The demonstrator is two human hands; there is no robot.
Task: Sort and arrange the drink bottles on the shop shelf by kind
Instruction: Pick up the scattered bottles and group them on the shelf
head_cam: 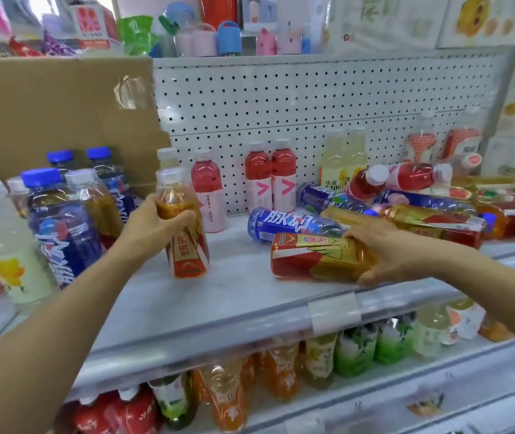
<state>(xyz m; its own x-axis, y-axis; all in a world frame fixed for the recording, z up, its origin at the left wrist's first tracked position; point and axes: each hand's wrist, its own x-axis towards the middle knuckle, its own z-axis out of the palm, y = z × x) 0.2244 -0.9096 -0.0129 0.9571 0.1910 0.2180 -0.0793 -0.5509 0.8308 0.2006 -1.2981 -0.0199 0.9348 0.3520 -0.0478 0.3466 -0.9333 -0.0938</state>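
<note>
On the middle shelf (237, 289), seen from the head camera, both forearms reach forward from the lower corners of the frame. The left hand (156, 228) is wrapped around the shoulder of an upright amber bottle (189, 245) with a red and gold label, thumb across the front, while the bottle's base stands on the shelf. The right hand (386, 255) clasps a second amber bottle (312, 256) of the same kind, lying on its side near the shelf's front edge with its base pointing left.

Three blue-capped bottles (62, 227) stand at the left. Three pink bottles (207, 189) stand upright against the pegboard (281, 101), one apart and two touching. Two pale yellow bottles (336, 161) stand beside them. Two blue bottles (290, 223) lie just behind the right hand's bottle. Farther right is a heap (438, 214) of toppled bottles too tangled to count.
</note>
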